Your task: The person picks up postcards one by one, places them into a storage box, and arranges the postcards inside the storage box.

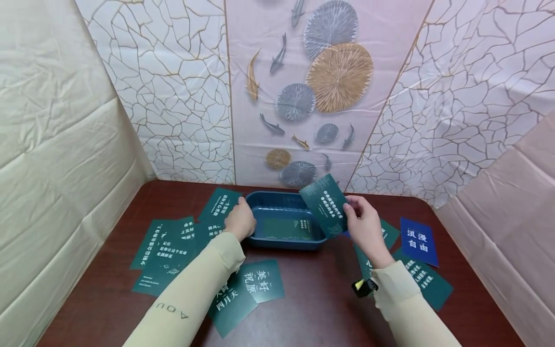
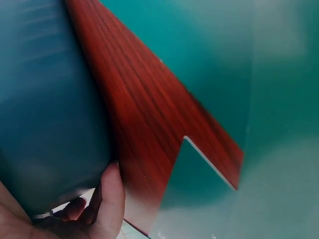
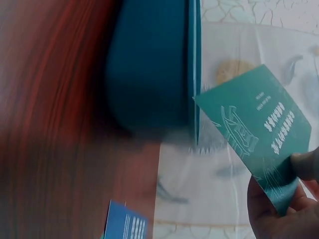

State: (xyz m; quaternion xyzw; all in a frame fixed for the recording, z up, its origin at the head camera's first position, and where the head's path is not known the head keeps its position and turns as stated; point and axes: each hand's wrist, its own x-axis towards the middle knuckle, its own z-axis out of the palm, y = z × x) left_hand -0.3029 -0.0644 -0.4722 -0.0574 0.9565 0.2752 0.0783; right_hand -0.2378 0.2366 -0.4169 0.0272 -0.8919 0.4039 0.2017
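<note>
Nearest are two pale sleeves, the left one bearing dark letters; a small black gadget with a yellow patch sits at the right cuff. Beside the left sleeve, two overlapping green cards with white writing lie on the red-brown bench, partly covered by the arm. More green cards overlap further left, reaching up to the tray's left end. On the right, other green cards lie partly behind the forearm, with a blue card just beyond them.

Of the hands, the left hand grips the left end of a dark blue tray, thumb against its outer wall and fingers curled. The right hand pinches a tilted green card by its edge, between thumb and fingers, at the tray's right end; whether it touches the rim, I cannot tell. Another card lies flat inside the tray. Behind the bench hangs a cloth printed with fish and round leaves.
</note>
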